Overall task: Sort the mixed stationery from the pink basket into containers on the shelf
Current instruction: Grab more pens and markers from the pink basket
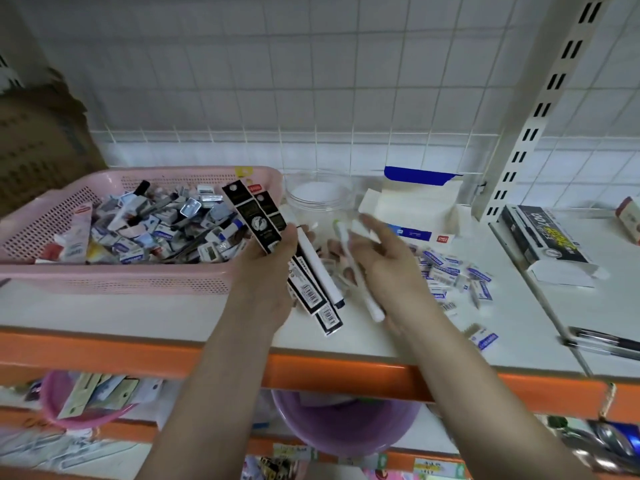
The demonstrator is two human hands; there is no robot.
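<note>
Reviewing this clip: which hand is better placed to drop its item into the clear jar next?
Likely the right hand. It holds a single white pen just in front of the clear jar. The left hand grips a bundle of black packs beside the pink basket.

Pens (604, 342) cut off at rt edge

white shelf (381, 341) | on it: pink basket (114, 275); clear jar (318, 195); open box (412, 209); scattered erasers (450, 275); pens (606, 342)
</note>
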